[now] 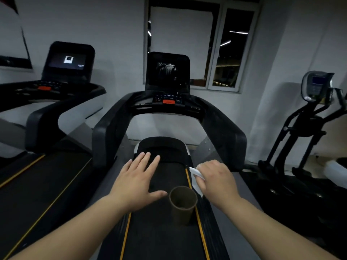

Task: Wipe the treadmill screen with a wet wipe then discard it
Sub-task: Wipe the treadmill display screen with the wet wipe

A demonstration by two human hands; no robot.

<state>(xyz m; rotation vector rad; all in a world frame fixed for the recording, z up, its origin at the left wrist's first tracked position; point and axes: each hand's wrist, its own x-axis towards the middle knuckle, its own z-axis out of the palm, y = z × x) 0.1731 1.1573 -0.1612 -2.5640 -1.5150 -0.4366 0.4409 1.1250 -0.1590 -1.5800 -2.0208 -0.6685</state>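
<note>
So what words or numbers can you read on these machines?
None can be read for sure.
Middle treadmill's button panel: tiny lit figures, too blurred.
Left treadmill's screen: a white square and small text, too small.
Elliptical's display: blurred.
Paper cup: no print visible.

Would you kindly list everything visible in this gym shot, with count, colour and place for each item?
treadmill: one, black with yellow belt lines, centre, directly ahead
screen: one, dark, atop the centre treadmill's console
red button: one, on the console below the screen
paper cup: one, brown, standing upright on the belt between the hands
wet wipe: one, white, in the right hand's grip
second treadmill: one, black, to the left, its display lit
elliptical trainer: one, black and silver, right side
window: one, grey frame, behind the screen
left hand: fingers spread, above the belt, holding nothing
right hand: holds the wipe, above the belt's right edge
</note>
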